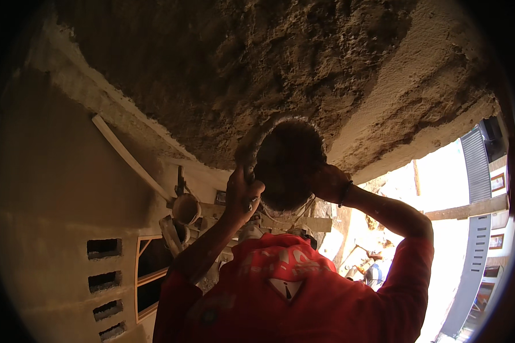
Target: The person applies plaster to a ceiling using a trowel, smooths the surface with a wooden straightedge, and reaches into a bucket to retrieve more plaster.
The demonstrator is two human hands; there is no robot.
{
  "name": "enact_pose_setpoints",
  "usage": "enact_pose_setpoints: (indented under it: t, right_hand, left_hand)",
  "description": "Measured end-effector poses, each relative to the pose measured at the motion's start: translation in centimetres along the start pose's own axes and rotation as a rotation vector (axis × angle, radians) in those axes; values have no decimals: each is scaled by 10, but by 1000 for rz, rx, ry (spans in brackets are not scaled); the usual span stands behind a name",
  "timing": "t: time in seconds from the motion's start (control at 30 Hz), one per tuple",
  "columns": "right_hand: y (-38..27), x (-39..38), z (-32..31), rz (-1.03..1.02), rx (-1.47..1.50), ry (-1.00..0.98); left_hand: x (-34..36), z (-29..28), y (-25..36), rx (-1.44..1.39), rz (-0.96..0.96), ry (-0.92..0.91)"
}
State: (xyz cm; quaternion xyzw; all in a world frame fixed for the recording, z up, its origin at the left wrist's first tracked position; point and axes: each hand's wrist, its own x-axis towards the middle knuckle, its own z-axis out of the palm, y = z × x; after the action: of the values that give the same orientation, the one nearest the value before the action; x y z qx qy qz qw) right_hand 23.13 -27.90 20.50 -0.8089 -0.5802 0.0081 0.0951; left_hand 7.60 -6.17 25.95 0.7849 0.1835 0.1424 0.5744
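Note:
A dark round bucket with a mortar-crusted rim fills the middle of the view, below a rough plastered surface. My left hand is at the bucket's left side, closed around what looks like the dark handle of a tool; the rest of that tool is hard to make out. My right hand, with a dark band at the wrist, is closed on the right side of the bucket's rim. The bucket's inside is too dark to make out. My red top shows below.
At left are a plastered wall with rectangular openings, a leaning board, a wooden window frame and small round containers among planks. A horizontal beam crosses the bright opening at right, where a corrugated sheet shows.

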Motion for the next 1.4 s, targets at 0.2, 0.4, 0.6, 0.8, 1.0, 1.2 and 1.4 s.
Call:
enact_pose_setpoints:
  t: [0.2,0.4,0.6,0.8,1.0,1.2,1.4]
  right_hand:
    - [-30,17,-22,53,184,193]
    - [-31,15,-92,73,156,149]
    - [-30,6,-176,-67,106,28]
    - [5,12,-195,-147,58,-167]
    - [29,22,-265,126,15,492]
    - [14,-8,-230,86,-39,20]
    - [-4,-20,-108,-6,-246,-198]
  left_hand:
    - [-4,-13,4,-313,-127,90]
    - [-14,-26,-1,-600,-258,150]
    - [-27,-33,-23,-558,-304,191]
    - [-28,-28,-52,-567,-284,202]
    - [-38,-25,-77,-628,-328,241]
    - [-28,-2,-60,-643,-288,170]
    - [-13,29,-62,-364,-198,76]
